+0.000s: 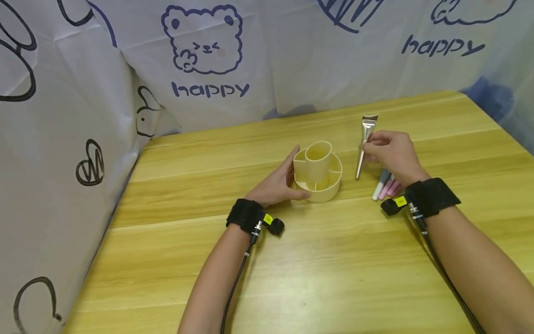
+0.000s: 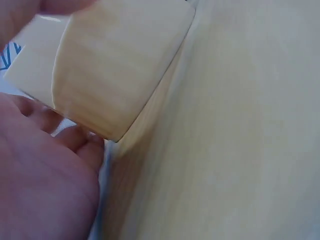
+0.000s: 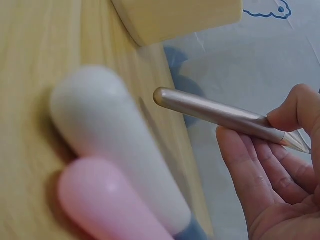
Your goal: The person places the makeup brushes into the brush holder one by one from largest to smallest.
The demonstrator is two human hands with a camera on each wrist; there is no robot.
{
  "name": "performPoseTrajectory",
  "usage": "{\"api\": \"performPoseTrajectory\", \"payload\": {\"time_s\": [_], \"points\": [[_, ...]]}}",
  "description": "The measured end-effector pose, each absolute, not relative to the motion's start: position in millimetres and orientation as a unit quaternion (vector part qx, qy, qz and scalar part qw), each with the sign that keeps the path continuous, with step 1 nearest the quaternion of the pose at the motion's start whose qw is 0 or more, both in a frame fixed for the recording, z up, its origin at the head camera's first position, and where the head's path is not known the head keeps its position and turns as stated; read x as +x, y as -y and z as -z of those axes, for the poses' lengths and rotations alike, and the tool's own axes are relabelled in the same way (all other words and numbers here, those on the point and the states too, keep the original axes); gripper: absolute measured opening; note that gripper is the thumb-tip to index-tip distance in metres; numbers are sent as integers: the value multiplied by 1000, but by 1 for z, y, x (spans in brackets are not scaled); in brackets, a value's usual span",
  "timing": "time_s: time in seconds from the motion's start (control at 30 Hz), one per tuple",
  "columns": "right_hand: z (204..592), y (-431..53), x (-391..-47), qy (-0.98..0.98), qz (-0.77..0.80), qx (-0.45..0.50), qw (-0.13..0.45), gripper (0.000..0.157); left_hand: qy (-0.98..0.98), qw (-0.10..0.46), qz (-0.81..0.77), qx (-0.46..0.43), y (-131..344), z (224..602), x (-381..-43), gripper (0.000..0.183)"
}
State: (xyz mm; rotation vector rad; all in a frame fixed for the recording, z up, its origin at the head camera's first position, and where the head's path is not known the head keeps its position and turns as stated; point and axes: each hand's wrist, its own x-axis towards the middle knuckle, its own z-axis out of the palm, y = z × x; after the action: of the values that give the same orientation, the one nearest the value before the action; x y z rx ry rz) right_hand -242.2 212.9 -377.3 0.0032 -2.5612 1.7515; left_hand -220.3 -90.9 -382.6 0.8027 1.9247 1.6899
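A cream round organizer (image 1: 318, 172) stands on the table, with a tall tube rising from its divided low ring. My left hand (image 1: 273, 186) holds it from the left, the thumb along the front and the fingers around the far side. In the left wrist view, the organizer's wall (image 2: 112, 65) lies between thumb and fingers. To its right, my right hand (image 1: 395, 153) pinches a silver flat-tipped brush (image 1: 369, 124) between thumb and fingers, bristles up. The right wrist view shows the rounded end of the brush handle (image 3: 200, 107) above the table.
Under my right hand lie several marker-like sticks, one grey with a white end (image 1: 378, 190) and pink ones (image 1: 391, 188). A wood-grain table (image 1: 300, 278) carries everything. White cloth (image 1: 275, 55) with drawings and lettering hangs behind it and along the left.
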Motion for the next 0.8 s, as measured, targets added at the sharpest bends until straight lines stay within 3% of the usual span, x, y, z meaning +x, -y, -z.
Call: {"api": "performPoseTrajectory", "payload": {"time_s": [0.2, 0.8], "points": [[376, -214, -241, 829, -560, -4, 19, 40, -699, 201, -612, 311, 90, 386, -220, 96], [376, -216, -243, 824, -566, 1, 24, 40, -691, 216, -635, 269, 89, 383, -218, 108]]}}
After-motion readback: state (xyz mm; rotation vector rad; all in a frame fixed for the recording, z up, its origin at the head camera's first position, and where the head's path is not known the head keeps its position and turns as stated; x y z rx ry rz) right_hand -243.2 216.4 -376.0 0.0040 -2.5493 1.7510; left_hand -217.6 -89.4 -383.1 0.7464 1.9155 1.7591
